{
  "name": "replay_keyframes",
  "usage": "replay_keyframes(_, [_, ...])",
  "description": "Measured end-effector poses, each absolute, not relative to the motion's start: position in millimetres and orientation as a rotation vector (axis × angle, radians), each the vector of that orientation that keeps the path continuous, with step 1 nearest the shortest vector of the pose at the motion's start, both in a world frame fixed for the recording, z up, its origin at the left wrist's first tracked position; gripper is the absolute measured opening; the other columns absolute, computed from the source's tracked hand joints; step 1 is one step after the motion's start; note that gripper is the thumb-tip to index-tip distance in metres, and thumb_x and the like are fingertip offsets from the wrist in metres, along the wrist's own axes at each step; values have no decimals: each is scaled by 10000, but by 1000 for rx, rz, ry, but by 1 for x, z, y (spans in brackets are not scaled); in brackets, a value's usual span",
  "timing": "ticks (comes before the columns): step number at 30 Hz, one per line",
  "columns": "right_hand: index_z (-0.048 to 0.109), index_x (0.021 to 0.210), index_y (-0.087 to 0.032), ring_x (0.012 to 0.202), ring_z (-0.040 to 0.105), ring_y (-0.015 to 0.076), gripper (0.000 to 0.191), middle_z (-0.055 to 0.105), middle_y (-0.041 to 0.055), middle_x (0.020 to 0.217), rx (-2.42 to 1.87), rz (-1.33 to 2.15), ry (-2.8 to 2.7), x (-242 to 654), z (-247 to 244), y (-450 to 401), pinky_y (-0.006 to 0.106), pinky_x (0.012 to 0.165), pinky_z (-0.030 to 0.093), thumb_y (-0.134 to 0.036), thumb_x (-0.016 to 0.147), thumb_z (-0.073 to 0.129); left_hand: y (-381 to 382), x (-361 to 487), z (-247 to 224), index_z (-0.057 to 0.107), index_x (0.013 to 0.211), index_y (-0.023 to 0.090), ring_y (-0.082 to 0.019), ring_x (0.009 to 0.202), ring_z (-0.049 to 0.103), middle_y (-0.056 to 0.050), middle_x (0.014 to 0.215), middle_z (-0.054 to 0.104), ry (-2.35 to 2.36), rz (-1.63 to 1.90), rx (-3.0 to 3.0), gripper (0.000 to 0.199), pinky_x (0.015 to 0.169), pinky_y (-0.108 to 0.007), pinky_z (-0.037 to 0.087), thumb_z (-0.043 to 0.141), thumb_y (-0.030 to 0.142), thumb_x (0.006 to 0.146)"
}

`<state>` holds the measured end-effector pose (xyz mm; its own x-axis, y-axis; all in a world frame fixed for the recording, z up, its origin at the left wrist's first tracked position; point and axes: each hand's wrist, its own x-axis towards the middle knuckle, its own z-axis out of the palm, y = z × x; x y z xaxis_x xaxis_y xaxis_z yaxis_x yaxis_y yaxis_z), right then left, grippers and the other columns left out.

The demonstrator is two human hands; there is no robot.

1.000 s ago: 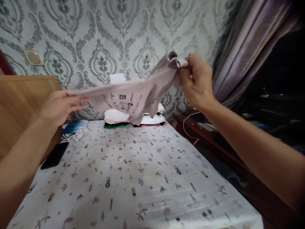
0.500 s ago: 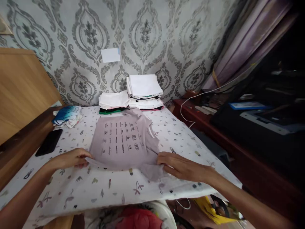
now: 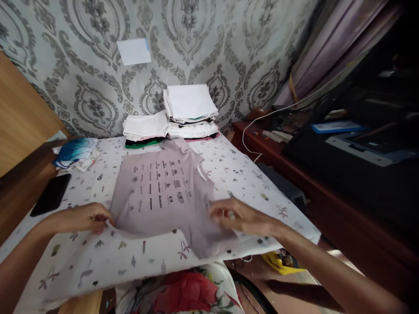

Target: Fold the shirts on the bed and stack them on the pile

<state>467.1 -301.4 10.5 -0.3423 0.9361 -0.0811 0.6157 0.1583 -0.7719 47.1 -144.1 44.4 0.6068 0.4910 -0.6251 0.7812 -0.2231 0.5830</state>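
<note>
A mauve T-shirt point(image 3: 153, 192) with rows of small black print lies spread on a white patterned cloth point(image 3: 131, 261), its neck towards the right. My left hand point(image 3: 87, 218) pinches the hem's near corner and lifts it slightly off the cloth. Over the near sleeve, my right hand point(image 3: 240, 216) has its fingers loosely curved and apart, blurred by motion. The sleeve hangs or lies just below it, blurred too, with nothing plainly held between the fingers.
Folded white clothes point(image 3: 191, 102) form a tall stack at the back, beside a lower stack point(image 3: 145, 126). A black phone point(image 3: 51, 195) and a folded blue garment point(image 3: 75, 152) lie at the left. A white cable point(image 3: 248, 150) runs along the dark red furniture point(image 3: 262, 155) on the right.
My right hand has let go of the sleeve, which has dropped and spread nearer the table's front edge. My left hand keeps the hem corner. The view has shifted slightly.
</note>
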Motion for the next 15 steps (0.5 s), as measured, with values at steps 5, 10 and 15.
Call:
replay_keyframes(5, [647, 973, -213, 801, 610, 196, 191, 670, 36, 870, -2123, 477, -1590, 487, -21, -245, 302, 703, 445, -350, 848, 598, -105, 67, 42, 738, 816, 223, -205, 656, 623, -9, 691, 683, 1136, -109, 1917, 228, 559, -226, 410, 664, 430, 755])
replay_keyframes(10, [600, 798, -206, 802, 592, 177, 81, 650, 20, 866, -2131, 461, -1630, 475, -25, -225, 272, 683, 416, -232, 746, 656, -85, 124, 25, 695, 929, 188, -230, 799, 654, -61, 858, 713, 1110, 191, 2157, 336, 724, -279, 489, 576, 491, 841])
replay_keyframes(15, [480, 639, -217, 549, 529, 123, 155, 537, -56, 553, -2046, 612, -1294, 484, -20, -236, 231, 530, 379, -110, 697, 576, -98, 176, -8, 613, 1257, 206, -301, 1234, 553, -126, 1355, 593, 906, 220, 2530, 452, 1043, -414, 431, 432, 490, 955])
